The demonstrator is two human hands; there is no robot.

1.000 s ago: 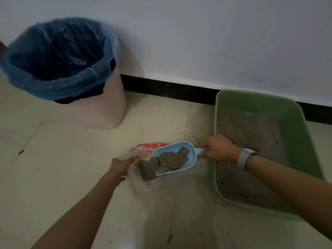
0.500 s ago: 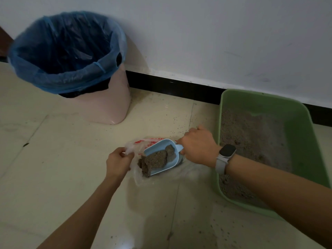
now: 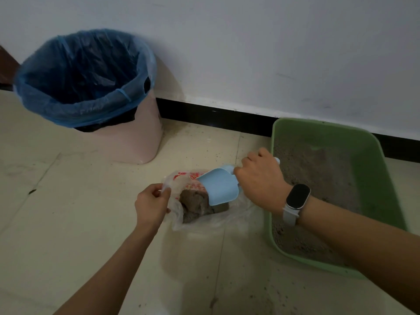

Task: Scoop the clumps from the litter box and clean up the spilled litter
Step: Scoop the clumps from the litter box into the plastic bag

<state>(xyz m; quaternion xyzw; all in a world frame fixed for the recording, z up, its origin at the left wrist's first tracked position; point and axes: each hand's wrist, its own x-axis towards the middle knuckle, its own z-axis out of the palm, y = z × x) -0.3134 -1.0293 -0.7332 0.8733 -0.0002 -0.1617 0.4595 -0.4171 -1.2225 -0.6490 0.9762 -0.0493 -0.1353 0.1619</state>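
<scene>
A green litter box (image 3: 375,155) with grey litter stands on the floor at the right, against the wall. My right hand (image 3: 261,180) grips the handle of a light blue scoop (image 3: 219,186), which is turned over above a clear plastic bag (image 3: 188,178) with red print. Grey clumps (image 3: 195,203) lie inside the bag under the scoop. My left hand (image 3: 151,202) pinches the bag's left edge and holds its mouth open. Spilled litter grains (image 3: 213,153) speckle the floor tiles between the bag and the wall.
A pink trash bin (image 3: 136,137) lined with a blue bag (image 3: 84,73) stands at the back left by the wall. A black baseboard (image 3: 216,119) runs along the wall. More grains (image 3: 270,289) lie on the floor in front of the litter box.
My right hand has carried the loaded scoop to the bag's mouth and rolled it over. The clumps have dropped from the scoop into the bag. My left hand kept hold of the bag's edge.
</scene>
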